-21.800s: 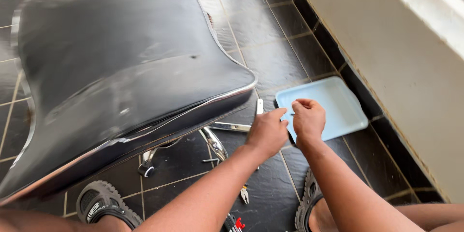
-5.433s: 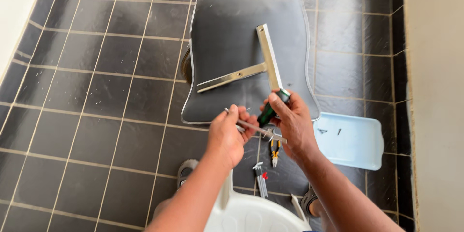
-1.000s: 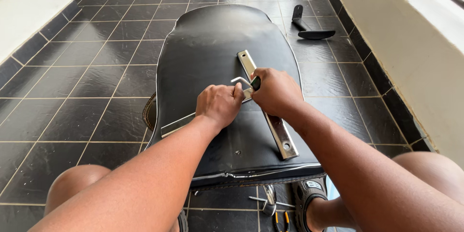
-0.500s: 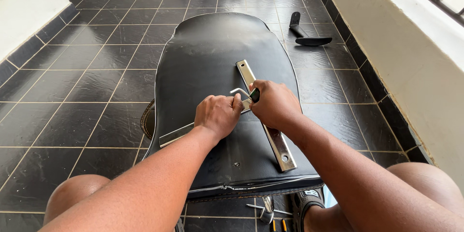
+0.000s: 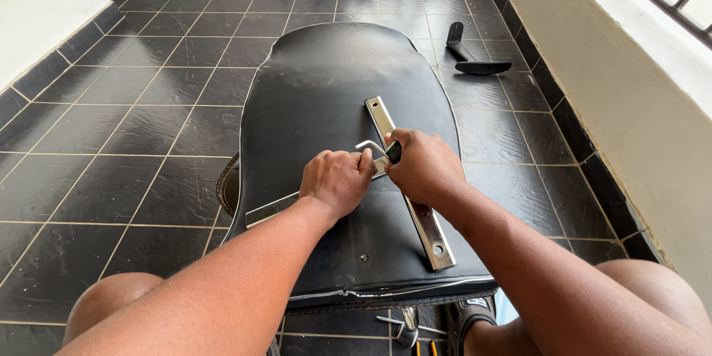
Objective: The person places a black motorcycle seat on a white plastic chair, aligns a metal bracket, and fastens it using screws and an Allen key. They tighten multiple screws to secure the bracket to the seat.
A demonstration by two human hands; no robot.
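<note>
1. Your left hand point(image 5: 337, 180) is closed in a loose fist at the middle of the black padded vinyl seat panel point(image 5: 334, 74). Its fingertips pinch the bent silver hex key point(image 5: 368, 146) and its knuckles rest on the shorter flat steel bracket arm point(image 5: 271, 208) running off toward 8 o'clock.
2. Your right hand point(image 5: 424, 165) is curled tight around a dark-handled tool point(image 5: 393, 151); only the butt of the handle shows, so I cannot tell what tip it carries. It sits on the long flat polished steel bracket bar point(image 5: 430, 230), which runs from 12 o'clock down to 5 o'clock across the panel.
3. The two hands touch over the joint where the bars cross. The fastener itself is hidden under your fingers.
4. Likely trouble: the key could slip out of its socket if you lean sideways, and your knuckles would strike the bar's edge. A slipping tip could also gouge the vinyl.
5. The panel lies loose on the black tiled floor point(image 5: 133, 141), so hard turning may spin it toward 3 o'clock, where the cream wall point(image 5: 593, 52) is near.
6. Room is widest from 9 to 11 o'clock. A black curved chair part point(image 5: 475, 65) lies at 1 o'clock, well apart. Small silver tools point(image 5: 404, 322) lie at 6 o'clock, just beside your sandalled foot point(image 5: 467, 319).
</note>
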